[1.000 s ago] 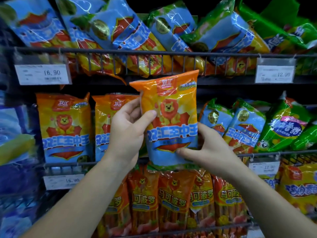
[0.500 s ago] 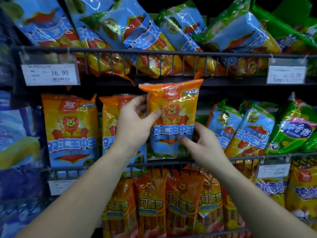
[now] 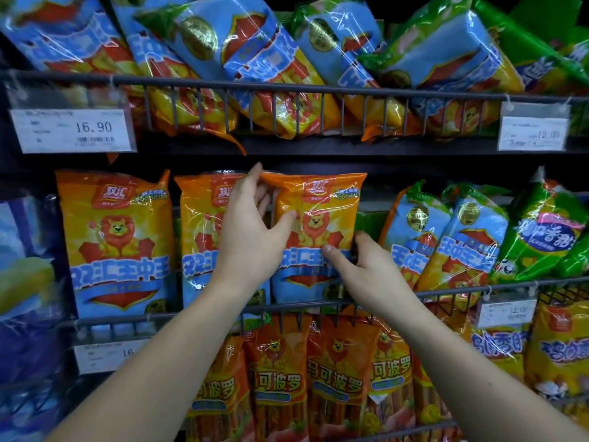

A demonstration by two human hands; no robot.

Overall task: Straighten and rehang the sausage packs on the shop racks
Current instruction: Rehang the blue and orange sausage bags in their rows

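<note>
An orange and blue sausage pack with a lion [image 3: 322, 218] stands upright on the middle wire rack [image 3: 446, 293], third in a row of like packs. My left hand [image 3: 251, 231] grips its upper left edge, thumb on the front and fingers behind. My right hand [image 3: 366, 269] holds its right side lower down, thumb pressed on the front. Two matching packs, one [image 3: 118, 240] at the left and one [image 3: 204, 237] partly behind my left hand, stand beside it.
Blue and green packs [image 3: 446, 237] lean at the right of the same rack. Tilted blue packs [image 3: 255, 59] crowd the top rack. Narrow orange packs [image 3: 331, 378] fill the rack below. Price tags [image 3: 71, 130] hang on the rails.
Both hands carried the pack away from me and down into the middle rack; it now stands upright beside the second lion pack instead of being held out in front of the shelves.
</note>
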